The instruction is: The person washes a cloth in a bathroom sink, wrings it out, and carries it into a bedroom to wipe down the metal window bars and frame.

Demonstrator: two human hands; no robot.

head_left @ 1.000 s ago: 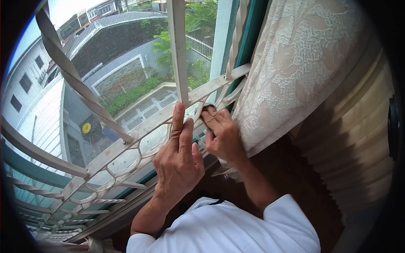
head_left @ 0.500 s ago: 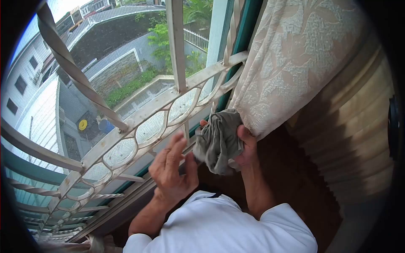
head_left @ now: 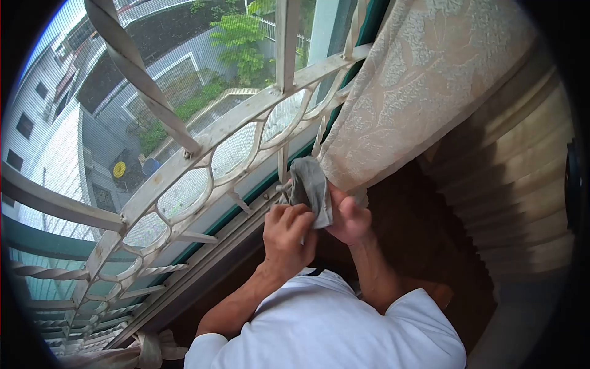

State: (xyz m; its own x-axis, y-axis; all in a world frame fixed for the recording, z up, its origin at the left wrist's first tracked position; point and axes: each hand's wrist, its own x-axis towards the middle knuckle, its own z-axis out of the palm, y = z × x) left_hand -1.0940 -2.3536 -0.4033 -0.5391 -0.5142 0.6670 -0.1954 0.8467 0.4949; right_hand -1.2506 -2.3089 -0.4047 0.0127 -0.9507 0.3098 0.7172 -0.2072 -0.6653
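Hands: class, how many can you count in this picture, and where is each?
2. The left hand grasps the grey cloth by the window grille; the right hand holds the cloth's other side, beside the curtain. No others show.

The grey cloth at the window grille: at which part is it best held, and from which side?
Grip the grey cloth at its bunched lower end, from below, on the room side. Its top lies against the window grille and the curtain hangs close on the right, so the bottom seems freest; the left hand and right hand pinch it there.
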